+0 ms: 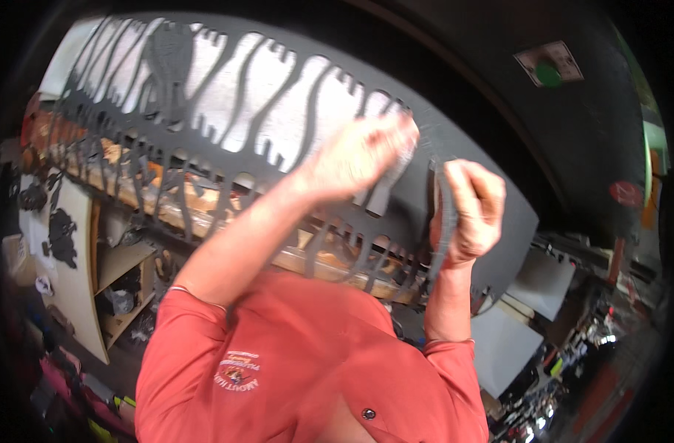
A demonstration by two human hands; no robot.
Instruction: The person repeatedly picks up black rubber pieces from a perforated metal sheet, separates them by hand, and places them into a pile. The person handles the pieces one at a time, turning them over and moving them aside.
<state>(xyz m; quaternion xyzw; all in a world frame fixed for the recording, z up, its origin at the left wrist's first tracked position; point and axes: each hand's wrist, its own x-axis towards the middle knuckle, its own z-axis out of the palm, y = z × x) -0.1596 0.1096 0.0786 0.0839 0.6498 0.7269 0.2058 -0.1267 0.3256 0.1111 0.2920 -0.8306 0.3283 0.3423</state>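
Observation:
A large dark grey sheet (492, 251), cut through with several sole-shaped openings, lies before me. My left hand (366, 151) reaches over its middle, blurred by motion, with fingers bent together at the upper end of a narrow grey sole-shaped piece (385, 190). The lower end of that piece points back toward me. Farther right, my right hand (473, 210) is closed around a curved grey piece (447, 221), held on edge above the sheet. Its inner side looks reddish; its exact kind is unclear. A dark sole-shaped piece (171, 63) rests on the sheet at the far left.
A pale surface (274, 81) shows through the openings. Behind the sheet runs a dark machine body (573, 125) with a green button (549, 74). A wooden shelf unit (82, 273) stands at left. Light grey panels (503, 347) and cluttered items lie at right.

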